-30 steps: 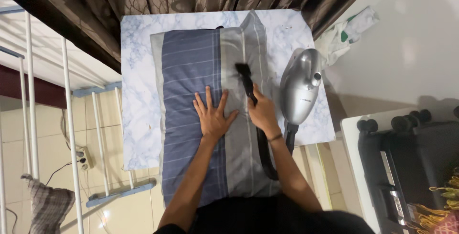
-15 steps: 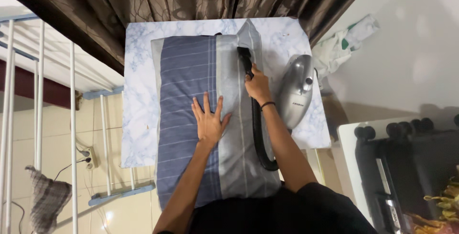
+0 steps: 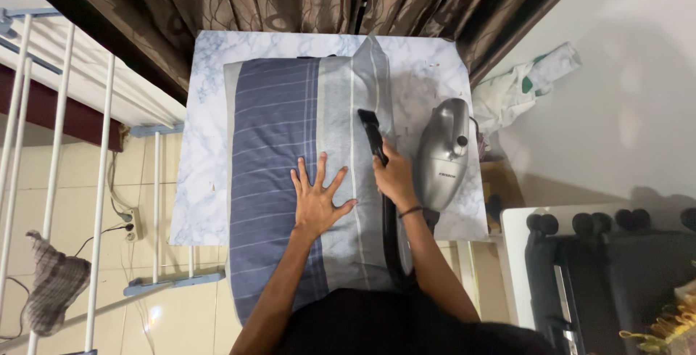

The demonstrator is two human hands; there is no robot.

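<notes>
Marble-patterned table (image 3: 203,181) carried everything; could have let the load slide off its near edge. Draped over that edge, a blue-and-grey striped pillowcase (image 3: 279,174), pinned only by the left hand (image 3: 317,197), open and pressed flat with fingers spread; might have bunched or crept once that pressure eased. Parked just right of the cloth, a silver steamer body (image 3: 441,153), prone to being dragged over by its black hose (image 3: 390,242). Clenched in the right hand (image 3: 396,177), the black nozzle (image 3: 370,126), lying near the flat fingers: risk of scalding.
</notes>
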